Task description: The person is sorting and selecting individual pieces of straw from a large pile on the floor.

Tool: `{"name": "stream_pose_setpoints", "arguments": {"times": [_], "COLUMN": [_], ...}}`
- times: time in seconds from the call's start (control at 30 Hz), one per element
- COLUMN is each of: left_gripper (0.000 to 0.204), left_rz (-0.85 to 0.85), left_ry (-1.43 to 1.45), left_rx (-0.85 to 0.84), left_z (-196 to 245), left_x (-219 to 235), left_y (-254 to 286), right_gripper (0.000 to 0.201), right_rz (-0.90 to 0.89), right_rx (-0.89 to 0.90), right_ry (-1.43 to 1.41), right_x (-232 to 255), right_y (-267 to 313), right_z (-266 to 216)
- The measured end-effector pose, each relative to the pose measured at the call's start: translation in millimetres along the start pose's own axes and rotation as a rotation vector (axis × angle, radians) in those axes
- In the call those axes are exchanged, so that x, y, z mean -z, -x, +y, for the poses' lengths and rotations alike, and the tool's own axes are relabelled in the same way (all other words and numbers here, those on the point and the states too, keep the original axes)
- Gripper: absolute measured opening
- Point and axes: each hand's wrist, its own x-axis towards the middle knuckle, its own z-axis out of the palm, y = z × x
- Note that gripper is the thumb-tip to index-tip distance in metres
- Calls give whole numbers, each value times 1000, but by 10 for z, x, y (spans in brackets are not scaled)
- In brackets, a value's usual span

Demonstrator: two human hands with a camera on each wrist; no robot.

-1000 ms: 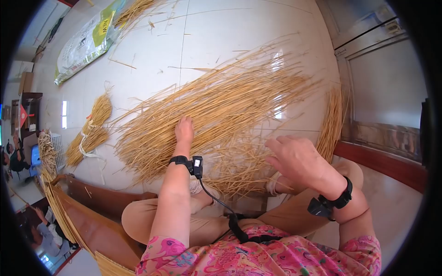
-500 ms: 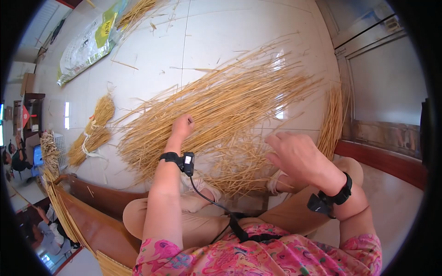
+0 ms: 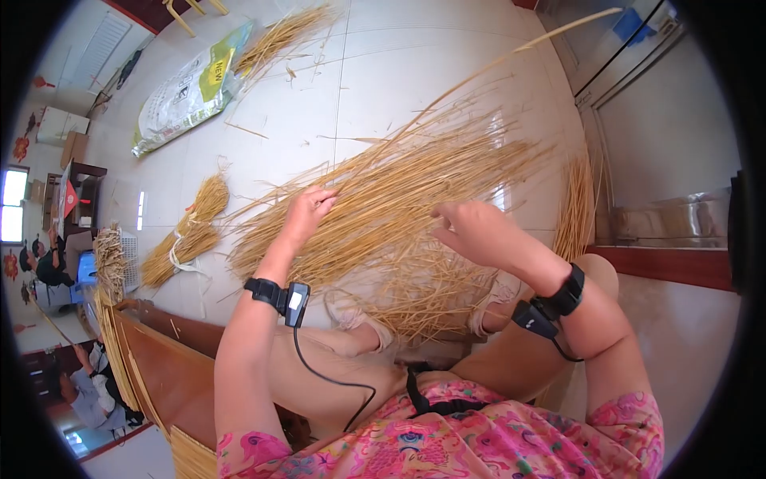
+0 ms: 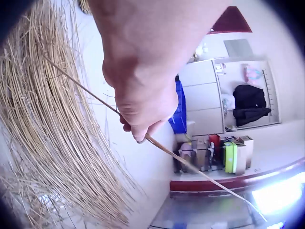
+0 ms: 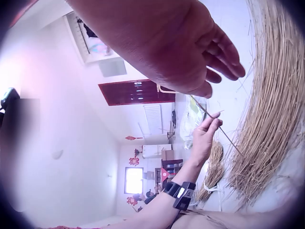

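My left hand (image 3: 307, 214) pinches one long straw stalk (image 3: 479, 72) between thumb and fingers, above the left part of a loose pile of straw (image 3: 415, 176). The stalk slants up and away to the right, its far end near the door. In the left wrist view the stalk (image 4: 200, 172) sticks out on both sides of the fingers. My right hand (image 3: 479, 231) hovers over the near right side of the pile, holding nothing. Its fingers (image 5: 223, 55) are loosely bent and apart in the right wrist view.
A tied straw bundle (image 3: 206, 203) lies left of the pile, and a printed sack (image 3: 179, 100) farther back. Short straw scraps (image 3: 435, 295) cover the floor by my feet. A wooden bench-like piece (image 3: 171, 359) stands at the left; more straw (image 3: 574, 207) lies by the metal door (image 3: 670, 152).
My left hand has risen from the pile with a straw stalk, which now extends across to the upper right. The right hand has shifted slightly forward and left. The head view has turned a little.
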Motion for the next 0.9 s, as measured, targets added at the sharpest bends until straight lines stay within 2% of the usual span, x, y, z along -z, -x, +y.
{"name": "stream_pose_setpoints", "arguments": {"times": [0.17,0.27,0.37,0.47,0.57,0.67,0.83,0.9], "left_gripper": [21,23,19,11,6,7,9,11], "left_rz": [84,105,96,156,140,82,-100,-151], "left_ry": [41,-5,-161,-110,-332,-363,-452,-494], "left_rx": [-19,-99,-220,-225,-179,-138,137,243], "left_z": [783,878,901,660,140,-97,-506,-588], "left_x": [278,248,182,88,100,127,131,119], "left_y": [234,371,368,364,460,621,755,821], "right_gripper": [34,28,25,25,29,30,36,36], "right_rz": [73,8,32,137,212,296,403,494], "right_rx": [5,14,46,53,21,70,118,133], "right_ry": [-473,-862,-1029,-1045,-1005,-945,-1006,-939], "right_x": [-137,-250,-438,-538,-315,-83,26,140], "right_y": [-252,-353,-518,-582,-613,-600,-612,-583], "right_z": [-170,-341,-409,-462,-500,-404,-298,-292]}}
